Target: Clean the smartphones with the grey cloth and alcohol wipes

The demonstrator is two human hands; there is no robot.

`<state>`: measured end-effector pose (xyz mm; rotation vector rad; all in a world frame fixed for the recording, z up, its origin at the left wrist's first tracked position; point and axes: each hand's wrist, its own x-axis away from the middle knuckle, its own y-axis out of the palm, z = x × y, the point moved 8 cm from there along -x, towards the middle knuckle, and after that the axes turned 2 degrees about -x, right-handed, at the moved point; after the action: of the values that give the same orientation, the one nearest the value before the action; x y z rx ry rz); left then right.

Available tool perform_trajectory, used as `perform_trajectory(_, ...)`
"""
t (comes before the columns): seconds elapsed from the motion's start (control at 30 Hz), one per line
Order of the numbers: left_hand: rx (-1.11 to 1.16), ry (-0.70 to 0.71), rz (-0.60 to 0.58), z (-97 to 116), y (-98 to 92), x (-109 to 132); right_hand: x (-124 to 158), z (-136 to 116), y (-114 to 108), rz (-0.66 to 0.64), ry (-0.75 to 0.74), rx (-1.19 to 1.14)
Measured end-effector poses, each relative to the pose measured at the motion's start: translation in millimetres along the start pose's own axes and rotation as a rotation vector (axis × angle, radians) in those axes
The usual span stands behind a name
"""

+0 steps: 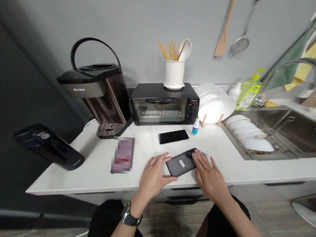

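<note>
A dark phone (182, 163) with a white sticker on its back lies face down near the front edge of the white counter (226, 154). My left hand (153, 173) rests at its left end, thumb and fingers closing round that end. My right hand (208, 172) presses its fingertips on the phone's right end, fingers stretched out. A second black phone (173, 136) lies flat farther back. A third device (123, 155), blurred out, lies to the left. A small white bottle with a blue label (195, 127) stands beside the oven.
A black toaster oven (164, 103) carries a white utensil holder (174, 74). A water dispenser (98, 91) stands left, white plates (216, 103) on a rack right. The sink (292, 132) holds bowls; green soap bottle (248, 92) and faucet (292, 69) sit behind. A black bin (49, 146) is at the left.
</note>
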<state>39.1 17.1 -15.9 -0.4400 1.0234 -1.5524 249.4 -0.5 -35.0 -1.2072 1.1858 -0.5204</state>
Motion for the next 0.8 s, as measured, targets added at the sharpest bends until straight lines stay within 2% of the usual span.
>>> perform_trajectory(0.07,0.001,0.0,0.002,1,-0.4,0,-7,19,3,0.027,0.087,0.046)
perform_trajectory(0.13,0.0,0.001,0.002,2,-0.4,0,-18,17,9,0.05,0.162,0.057)
perform_trajectory(0.23,-0.006,0.005,-0.002,1,0.4,0,-35,-19,19,0.063,0.19,0.011)
perform_trajectory(0.37,-0.037,0.012,0.005,1,-0.3,1,-44,-84,23,0.014,0.05,-0.122)
perform_trajectory(0.43,-0.041,0.003,0.003,1,-1.5,1,-40,-97,15,0.014,-0.002,-0.158)
perform_trajectory(0.53,-0.031,0.001,-0.015,4,-2.2,1,-25,-86,2,0.026,-0.042,-0.166)
perform_trajectory(0.63,-0.032,0.0,-0.014,4,-2.3,1,-8,-55,0,-0.006,-0.106,-0.154)
perform_trajectory(0.73,-0.031,0.001,-0.001,2,-1.5,1,-1,-10,2,0.021,-0.014,-0.064)
perform_trajectory(0.8,-0.03,-0.001,0.006,2,-0.9,0,-2,8,3,0.062,0.084,-0.018)
